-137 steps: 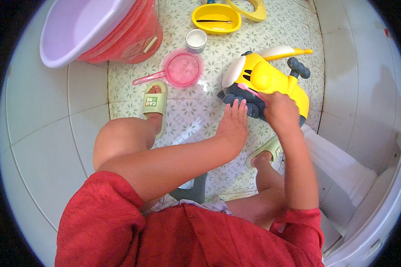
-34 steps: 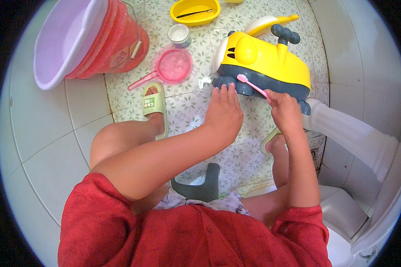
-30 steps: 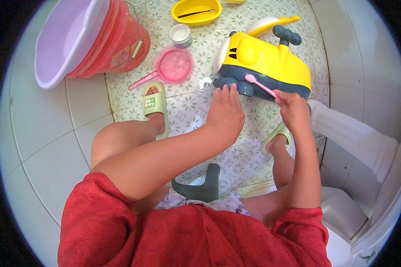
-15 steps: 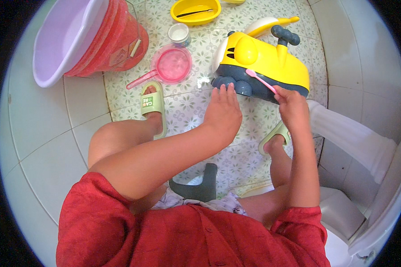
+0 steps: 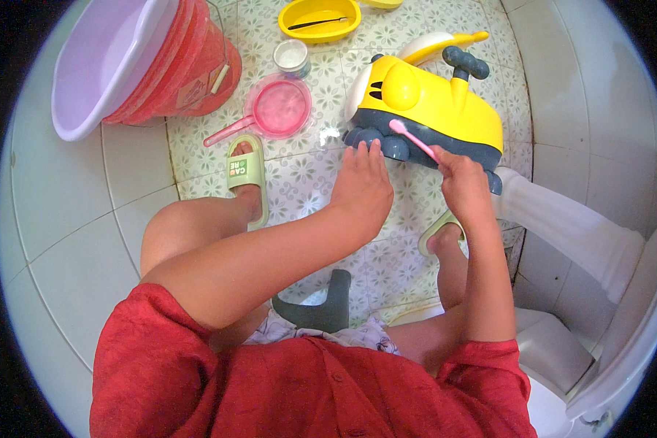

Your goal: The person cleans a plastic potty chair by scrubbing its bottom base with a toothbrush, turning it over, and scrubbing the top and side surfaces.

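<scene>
My right hand (image 5: pixel 463 182) grips a pink toothbrush (image 5: pixel 415 139) by its handle. The brush head lies against the dark blue lower side of a yellow ride-on toy (image 5: pixel 445 102), or just in front of it. My left hand (image 5: pixel 363 182) is stretched out flat, its fingertips at the rounded dark blue parts low on the toy's front. The toy has a white front end, a bulging yellow nose, black eye marks and a dark handlebar (image 5: pixel 466 63). Its far side is hidden.
Left of the toy are a pink dipper (image 5: pixel 279 108), a white-topped tub (image 5: pixel 291 57) and a red bucket (image 5: pixel 208 77) with a lilac basin (image 5: pixel 98 69). Behind lie a yellow bowl (image 5: pixel 320 31) holding a dark brush, and a yellow-and-white piece (image 5: pixel 431 47). A white pedestal (image 5: pixel 569 219) stands right.
My right hand has shifted slightly left with the toothbrush, whose head moves along the toy's dark side toward its front. My left hand stays at the toy's front.
</scene>
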Demonstrator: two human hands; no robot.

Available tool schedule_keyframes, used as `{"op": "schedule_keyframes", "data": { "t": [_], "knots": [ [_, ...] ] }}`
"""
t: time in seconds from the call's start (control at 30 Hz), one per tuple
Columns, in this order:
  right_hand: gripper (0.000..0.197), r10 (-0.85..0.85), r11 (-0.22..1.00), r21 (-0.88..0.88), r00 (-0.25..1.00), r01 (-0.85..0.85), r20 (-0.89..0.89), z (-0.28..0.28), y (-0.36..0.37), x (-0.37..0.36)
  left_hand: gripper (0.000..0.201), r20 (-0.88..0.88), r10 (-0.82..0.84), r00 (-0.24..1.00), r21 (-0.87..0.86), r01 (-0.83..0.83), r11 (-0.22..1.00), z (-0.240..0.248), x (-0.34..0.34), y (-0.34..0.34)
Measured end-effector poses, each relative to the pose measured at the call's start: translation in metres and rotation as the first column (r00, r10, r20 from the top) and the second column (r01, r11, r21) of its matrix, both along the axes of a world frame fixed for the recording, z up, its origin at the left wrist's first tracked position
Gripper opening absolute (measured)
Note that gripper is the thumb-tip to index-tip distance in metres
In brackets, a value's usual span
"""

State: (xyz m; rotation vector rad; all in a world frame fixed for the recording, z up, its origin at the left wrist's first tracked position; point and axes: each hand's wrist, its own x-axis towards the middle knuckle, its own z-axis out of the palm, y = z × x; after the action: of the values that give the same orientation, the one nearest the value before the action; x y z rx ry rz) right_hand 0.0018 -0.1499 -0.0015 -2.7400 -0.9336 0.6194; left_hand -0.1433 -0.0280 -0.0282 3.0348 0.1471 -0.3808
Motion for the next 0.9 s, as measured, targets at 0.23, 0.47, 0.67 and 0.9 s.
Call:
{"op": "schedule_keyframes", "data": {
  "t": [0.23, 0.47, 0.67, 0.9],
  "knots": [
    [0.021, -0.038, 0.999, -0.001, 0.998, 0.038, 0.048, 0.009, -0.006, 0.013, 0.058, -0.041, 0.006, 0.999, -0.025, -0.007, 1.0, 0.005, 0.003, 0.005],
    [0.015, -0.053, 0.999, -0.003, 0.997, 0.053, -0.064, -0.005, 0.002, -0.002, 0.057, -0.073, 0.074, 0.995, -0.045, -0.078, 0.996, 0.012, 0.009, 0.016],
    [0.02, -0.14, 0.99, -0.007, 0.99, 0.14, -0.02, 0.007, -0.002, 0.013, 0.057, -0.114, 0.011, 0.993, -0.032, -0.015, 0.999, 0.018, 0.007, 0.014],
    [0.02, -0.042, 0.999, -0.01, 0.999, 0.042, -0.026, 0.005, 0.004, -0.002, 0.058, -0.114, 0.039, 0.993, -0.011, -0.04, 0.999, 0.013, 0.002, 0.01]
  ]
}}
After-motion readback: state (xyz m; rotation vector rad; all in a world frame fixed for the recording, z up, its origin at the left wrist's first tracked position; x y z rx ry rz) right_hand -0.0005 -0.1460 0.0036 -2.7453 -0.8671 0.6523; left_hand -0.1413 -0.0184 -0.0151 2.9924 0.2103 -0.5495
